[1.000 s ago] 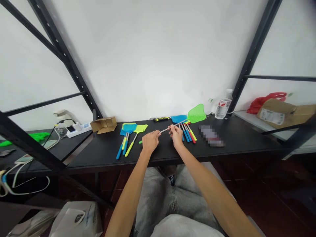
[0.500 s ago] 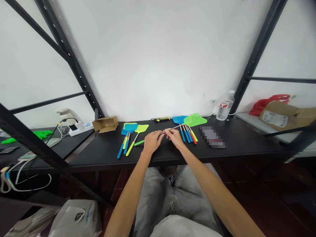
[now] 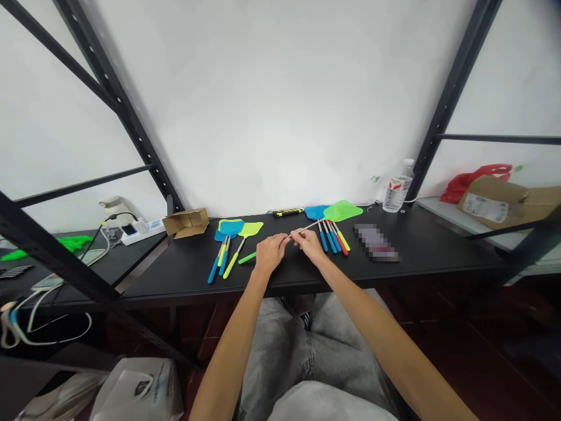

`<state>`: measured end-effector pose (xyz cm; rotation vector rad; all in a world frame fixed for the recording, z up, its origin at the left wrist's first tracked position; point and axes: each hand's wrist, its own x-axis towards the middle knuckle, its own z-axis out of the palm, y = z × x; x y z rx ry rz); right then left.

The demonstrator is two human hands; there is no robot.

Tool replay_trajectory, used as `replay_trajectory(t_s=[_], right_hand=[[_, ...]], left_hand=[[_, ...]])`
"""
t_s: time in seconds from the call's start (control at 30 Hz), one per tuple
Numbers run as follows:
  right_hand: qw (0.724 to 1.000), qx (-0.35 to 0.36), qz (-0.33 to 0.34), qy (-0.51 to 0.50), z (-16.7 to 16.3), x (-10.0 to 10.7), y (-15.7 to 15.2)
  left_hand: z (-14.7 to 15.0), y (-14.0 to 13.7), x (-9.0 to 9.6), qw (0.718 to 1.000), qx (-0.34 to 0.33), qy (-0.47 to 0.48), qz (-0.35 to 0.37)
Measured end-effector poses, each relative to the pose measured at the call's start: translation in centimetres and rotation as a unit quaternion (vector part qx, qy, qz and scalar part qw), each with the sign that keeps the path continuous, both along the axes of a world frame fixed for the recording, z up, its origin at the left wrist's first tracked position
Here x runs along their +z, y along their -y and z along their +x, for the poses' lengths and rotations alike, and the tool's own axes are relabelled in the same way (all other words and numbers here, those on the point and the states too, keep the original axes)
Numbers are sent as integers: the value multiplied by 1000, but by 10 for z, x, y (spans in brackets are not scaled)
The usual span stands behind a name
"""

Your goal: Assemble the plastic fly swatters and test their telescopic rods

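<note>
Both hands grip one green fly swatter (image 3: 343,210) by its metal rod, its mesh head pointing right and its green handle end showing at the left. My left hand (image 3: 270,251) is closed round the handle side. Close beside it, my right hand (image 3: 308,242) pinches the thin rod. Under and beside the green head lie several fly swatters with blue, red and yellow handles (image 3: 335,240). Left of my hands rests another group with blue heads (image 3: 231,227) and a yellow fly swatter (image 3: 249,229).
An open cardboard box (image 3: 187,223) sits at the back left, and a yellow-black utility knife (image 3: 287,211) lies by the wall. On the right are a water bottle (image 3: 398,186) and a blurred-out flat object (image 3: 377,242). Black shelf posts (image 3: 131,131) stand at both sides.
The green fly swatter's head has shifted slightly left and down towards my hands. Both hands keep their hold, and the view has moved slightly.
</note>
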<state>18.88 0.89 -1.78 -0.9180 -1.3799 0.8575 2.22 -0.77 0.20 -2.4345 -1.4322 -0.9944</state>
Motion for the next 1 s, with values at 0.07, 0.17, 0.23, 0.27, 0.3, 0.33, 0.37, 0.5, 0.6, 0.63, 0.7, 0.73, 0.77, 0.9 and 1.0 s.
replay_trajectory(t_s=[0.07, 0.17, 0.23, 0.27, 0.3, 0.33, 0.37, 0.5, 0.6, 0.63, 0.7, 0.73, 0.77, 0.9, 1.0], right_hand=[[1000, -4, 2, -7, 1, -1, -1], [1000, -9, 1, -17, 1, -3, -3], [999, -10, -3, -33, 1, -4, -4], [999, -14, -7, -49, 2, -4, -4], [997, -21, -12, -71, 2, -3, -5], [995, -30, -16, -93, 2, -3, -5], [992, -40, -21, -114, 3, -2, -5], [985, -58, -37, -158, 4, 3, -3], [983, -65, -45, -168, 3, 7, 1], [984, -62, -44, -160, 3, 7, 2], [990, -49, -39, -125, 1, 7, 4], [994, -39, -34, -101, 1, 7, 5], [996, -29, -29, -80, 0, 6, 5], [998, -17, -23, -48, -1, 5, 5], [996, -29, -27, -75, -1, 6, 4]], left_hand=[[2, 0, 1, 1000, 1, 4, -10], [3, 1, 3, 1000, 3, 6, -25], [2, 2, 4, 999, 7, 7, -30], [1, 2, 4, 999, 11, 8, -33], [0, 2, 5, 999, 15, 7, -36], [-3, 3, 5, 999, 21, 6, -39], [-5, 3, 5, 999, 25, 4, -41], [-10, 3, 5, 999, 20, -5, -30], [-9, 2, 3, 1000, 14, 0, -11], [-9, 2, 3, 1000, 14, 3, -6], [-8, 2, 2, 1000, 16, 10, 0], [-7, 3, 2, 1000, 15, 11, 2], [-7, 3, 3, 1000, 13, 10, 3], [-5, 4, 3, 1000, 2, 5, 5], [-3, 3, 3, 1000, 3, 8, 5]])
